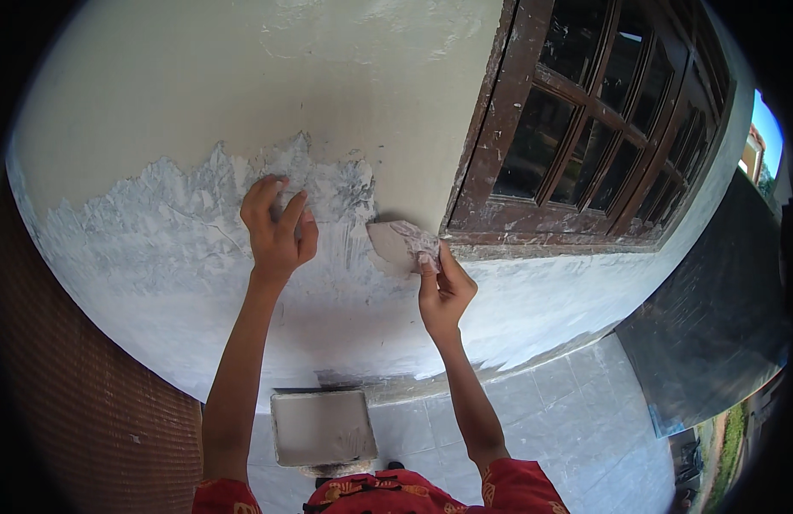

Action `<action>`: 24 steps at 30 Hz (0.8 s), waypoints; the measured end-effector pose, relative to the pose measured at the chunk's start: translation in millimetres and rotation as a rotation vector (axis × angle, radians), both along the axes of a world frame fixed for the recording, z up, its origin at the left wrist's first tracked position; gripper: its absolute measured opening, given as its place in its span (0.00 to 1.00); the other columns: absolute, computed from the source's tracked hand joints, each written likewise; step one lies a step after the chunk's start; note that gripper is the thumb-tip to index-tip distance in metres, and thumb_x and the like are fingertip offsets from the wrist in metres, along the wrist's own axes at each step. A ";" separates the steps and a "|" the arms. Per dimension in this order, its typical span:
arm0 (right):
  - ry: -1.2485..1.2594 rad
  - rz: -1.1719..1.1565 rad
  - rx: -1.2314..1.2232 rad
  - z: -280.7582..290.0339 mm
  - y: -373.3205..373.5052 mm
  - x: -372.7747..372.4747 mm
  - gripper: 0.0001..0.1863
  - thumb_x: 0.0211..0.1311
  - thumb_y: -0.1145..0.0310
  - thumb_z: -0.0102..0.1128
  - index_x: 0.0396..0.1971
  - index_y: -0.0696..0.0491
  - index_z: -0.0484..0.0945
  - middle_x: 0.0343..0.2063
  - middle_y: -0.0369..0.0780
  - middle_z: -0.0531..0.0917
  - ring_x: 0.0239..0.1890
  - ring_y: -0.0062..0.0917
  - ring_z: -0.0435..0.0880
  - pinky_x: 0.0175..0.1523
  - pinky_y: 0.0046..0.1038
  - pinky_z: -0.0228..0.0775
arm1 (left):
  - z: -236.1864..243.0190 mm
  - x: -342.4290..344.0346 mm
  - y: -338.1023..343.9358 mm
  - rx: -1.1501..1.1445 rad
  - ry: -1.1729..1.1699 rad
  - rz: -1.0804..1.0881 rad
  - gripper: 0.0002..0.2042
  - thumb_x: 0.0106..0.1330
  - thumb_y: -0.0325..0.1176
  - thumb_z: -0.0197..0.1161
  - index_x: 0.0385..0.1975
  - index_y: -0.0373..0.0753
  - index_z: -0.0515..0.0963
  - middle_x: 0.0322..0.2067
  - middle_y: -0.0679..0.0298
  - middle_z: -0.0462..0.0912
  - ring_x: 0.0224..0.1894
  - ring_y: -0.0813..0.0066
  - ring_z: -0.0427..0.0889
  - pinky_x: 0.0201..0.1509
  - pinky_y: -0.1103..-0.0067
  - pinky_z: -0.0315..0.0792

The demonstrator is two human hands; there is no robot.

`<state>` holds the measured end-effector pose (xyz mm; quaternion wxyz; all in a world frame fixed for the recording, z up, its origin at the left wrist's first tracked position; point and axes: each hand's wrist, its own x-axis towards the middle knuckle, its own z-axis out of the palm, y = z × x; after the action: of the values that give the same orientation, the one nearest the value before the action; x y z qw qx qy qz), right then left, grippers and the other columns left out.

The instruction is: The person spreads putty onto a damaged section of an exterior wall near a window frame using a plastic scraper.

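Note:
My right hand (443, 287) grips a flat scraper (395, 244) smeared with pale putty, thumb on its near face. The scraper lies close to the wall, just left of the window frame's lower corner; whether its edge touches cannot be told. My left hand (278, 224) is raised at the wall to the left, fingers bent and apart, holding nothing. Behind both hands the wall (379, 103) is smooth beige above, with a ragged, patchy grey-white band (182, 206) across the middle.
A shallow square tray (323, 391) of beige paste stands low before me, above the grey tiled floor (525, 403). A paint-spattered brown window frame (499, 128) is at the upper right. Woven brown matting (96, 403) is at the left, a dark panel (713, 317) at the right.

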<state>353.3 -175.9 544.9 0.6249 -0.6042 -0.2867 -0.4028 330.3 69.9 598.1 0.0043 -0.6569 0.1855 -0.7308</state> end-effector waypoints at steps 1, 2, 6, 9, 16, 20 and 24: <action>-0.014 -0.008 0.016 8.7 5.7 5.6 0.17 0.57 0.79 0.59 0.48 0.65 0.74 0.36 0.47 0.82 0.34 0.21 0.80 0.34 0.17 0.72 | -0.8 1.2 0.4 0.000 0.001 -0.004 0.14 0.57 0.26 0.54 0.44 0.37 0.70 0.51 0.53 0.64 0.56 0.53 0.61 0.55 0.63 0.62; -0.012 -0.061 0.088 18.5 -3.1 12.2 0.18 0.59 0.79 0.57 0.50 0.65 0.73 0.37 0.47 0.82 0.37 0.21 0.80 0.39 0.20 0.73 | -1.5 0.8 1.5 -0.004 0.004 0.000 0.14 0.57 0.26 0.54 0.44 0.38 0.69 0.51 0.53 0.64 0.56 0.53 0.61 0.55 0.63 0.62; 0.013 -0.004 0.167 50.9 -39.0 10.0 0.18 0.62 0.81 0.52 0.53 0.65 0.70 0.40 0.47 0.81 0.43 0.23 0.79 0.50 0.24 0.69 | -5.3 -1.1 6.0 -0.002 0.009 0.014 0.14 0.57 0.26 0.54 0.44 0.38 0.69 0.51 0.53 0.64 0.56 0.53 0.61 0.55 0.64 0.62; -0.086 0.011 -0.413 32.4 -44.7 0.6 0.17 0.56 0.80 0.57 0.47 0.60 0.76 0.34 0.47 0.83 0.35 0.26 0.83 0.40 0.24 0.74 | -2.4 -3.3 4.4 0.006 0.021 0.013 0.14 0.56 0.26 0.54 0.44 0.38 0.70 0.51 0.53 0.64 0.56 0.53 0.61 0.55 0.63 0.62; -0.264 -0.196 -0.449 65.2 -47.5 11.3 0.16 0.53 0.81 0.59 0.43 0.58 0.79 0.29 0.46 0.83 0.28 0.30 0.83 0.35 0.24 0.73 | -1.4 1.9 -0.4 0.019 0.022 -0.001 0.14 0.56 0.26 0.54 0.43 0.38 0.70 0.51 0.53 0.64 0.56 0.54 0.60 0.55 0.63 0.62; -0.215 -0.222 -0.229 81.7 -57.3 8.3 0.16 0.53 0.81 0.59 0.44 0.58 0.79 0.29 0.45 0.83 0.29 0.29 0.83 0.35 0.24 0.73 | -3.1 -3.7 6.7 0.003 0.033 0.017 0.14 0.56 0.26 0.54 0.43 0.37 0.70 0.51 0.54 0.64 0.57 0.54 0.60 0.55 0.64 0.62; -0.165 0.113 -0.702 31.9 -39.0 -1.3 0.14 0.54 0.79 0.60 0.42 0.60 0.79 0.31 0.47 0.83 0.31 0.29 0.84 0.36 0.23 0.74 | -3.7 1.9 3.3 0.013 0.032 -0.022 0.13 0.57 0.26 0.54 0.43 0.37 0.71 0.51 0.54 0.64 0.57 0.54 0.60 0.55 0.64 0.62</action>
<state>351.9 -214.9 576.7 0.3755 -0.7306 -0.4899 -0.2918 332.2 73.1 594.3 -0.0023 -0.6664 0.1974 -0.7190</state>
